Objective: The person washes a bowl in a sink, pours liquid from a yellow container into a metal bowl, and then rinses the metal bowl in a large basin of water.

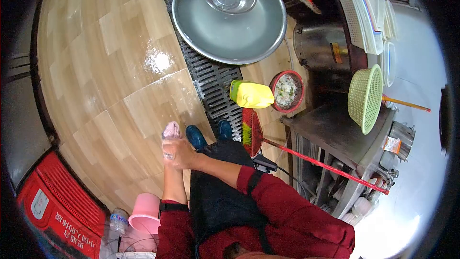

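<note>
Pale bundle at the far end

The pinkish-white bundle [171, 130] touches the right hand [183, 153] on its far side, long axis near-to-far, in line with the left forearm [175, 184]. The right hand is curled around that forearm's far end; I cannot tell the left hand's grip.

Dark red sleeves [297, 206], black band [254, 182] round each; black apron [220, 192]; dark blue shoes [194, 136], rounded toes.

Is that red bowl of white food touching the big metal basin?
Apart. The head view shows bare floor between the red bowl and the rim of the big metal basin.
</note>
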Demonstrator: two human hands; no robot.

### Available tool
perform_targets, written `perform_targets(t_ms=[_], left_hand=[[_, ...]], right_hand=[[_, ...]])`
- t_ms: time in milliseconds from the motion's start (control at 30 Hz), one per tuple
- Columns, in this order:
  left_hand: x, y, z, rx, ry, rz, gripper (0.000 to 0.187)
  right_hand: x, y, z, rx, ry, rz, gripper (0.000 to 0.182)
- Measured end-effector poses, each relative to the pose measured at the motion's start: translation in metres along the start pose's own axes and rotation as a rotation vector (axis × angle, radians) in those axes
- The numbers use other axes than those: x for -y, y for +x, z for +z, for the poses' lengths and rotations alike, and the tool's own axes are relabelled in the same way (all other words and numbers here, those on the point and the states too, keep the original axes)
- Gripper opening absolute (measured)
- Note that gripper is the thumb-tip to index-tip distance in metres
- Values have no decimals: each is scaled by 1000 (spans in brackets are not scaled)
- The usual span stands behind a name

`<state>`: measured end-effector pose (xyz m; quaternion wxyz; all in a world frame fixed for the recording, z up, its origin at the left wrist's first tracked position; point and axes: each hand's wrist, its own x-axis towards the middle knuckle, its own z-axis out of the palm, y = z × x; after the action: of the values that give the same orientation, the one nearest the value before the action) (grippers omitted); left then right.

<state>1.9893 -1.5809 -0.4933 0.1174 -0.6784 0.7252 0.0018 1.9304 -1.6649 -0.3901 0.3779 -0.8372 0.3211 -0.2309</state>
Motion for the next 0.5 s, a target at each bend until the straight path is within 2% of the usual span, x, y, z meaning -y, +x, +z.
perform_targets(t_ms=[67, 100, 133, 200, 267, 300, 367, 400, 433, 467, 500], left_hand=[[-5, -4, -20, 37, -1786, -510, 45], [-6, -2, -31, 64, -2678, -759, 45], [-7, 5, -47, 61, -2678, -748, 45], [-7, 21, -71, 47, -2898, -1076, 43], [-3, 29, -51, 104, -2863, -1119, 38], [0, 20, -4, 86, -2759, -959, 38], [23, -21, 145, 4, -2180, -381, 39], [22, -10, 120, 9, -2175, -374, 39], [22, 7, 63, -40, -2454, -559, 37], [21, 25, 11, -98, -2722, -762, 36], [20, 43, -20, -95, -2717, -752, 36]], right_hand=[[-25, -1, 10, 175, -8, 127, 12], [-42, -4, 26, 28, 62, 438, 14], [-49, 4, 21, 22, 59, 433, 14], [-64, 17, 10, -145, -16, 590, 11], [-56, 10, 11, -120, 3, 579, 11], [-49, 4, 14, -76, 30, 548, 11], [-32, -3, 4, -40, 54, 523, 12], [-13, 0, -4, -72, 101, 370, 14], [-5, 5, -11, -105, 148, 216, 16], [-16, 8, -6, -115, 151, 218, 16], [-36, 11, 6, -44, 130, 221, 15]])
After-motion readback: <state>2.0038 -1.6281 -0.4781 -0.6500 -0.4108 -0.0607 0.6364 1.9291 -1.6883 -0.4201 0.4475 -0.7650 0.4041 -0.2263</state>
